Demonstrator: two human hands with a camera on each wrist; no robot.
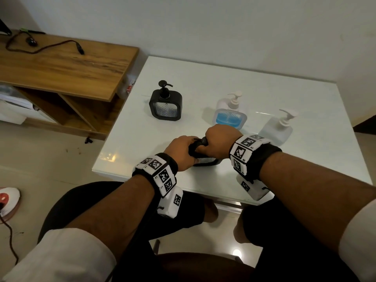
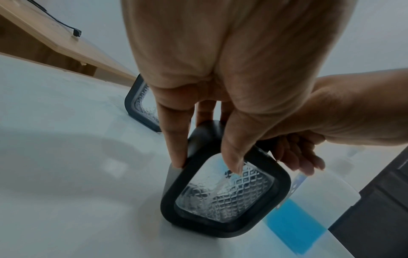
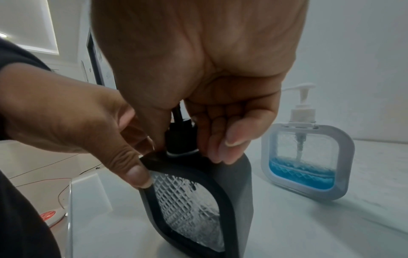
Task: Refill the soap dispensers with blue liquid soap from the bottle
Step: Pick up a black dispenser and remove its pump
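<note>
A black-framed soap dispenser [image 1: 205, 161] with a clear patterned window [image 2: 225, 197] stands upright near the front edge of the white table [image 1: 264, 94]. My left hand [image 1: 184, 152] grips its top left shoulder, thumb on the frame [image 3: 141, 179]. My right hand [image 1: 218, 140] curls round its black pump collar [image 3: 181, 137]. I see no soap in its window. A second black dispenser [image 1: 165, 104] stands farther back on the left. A white dispenser [image 1: 231, 115] with blue soap in its lower part [image 3: 302, 174] stands behind my right hand. A pale white pump bottle [image 1: 277, 129] stands to the right.
A wooden desk [image 1: 61, 64] with cables stands left of the table, with shelves under it. A white and red device [image 1: 8, 200] with a cord lies on the floor at the left. My knees are under the table's front edge.
</note>
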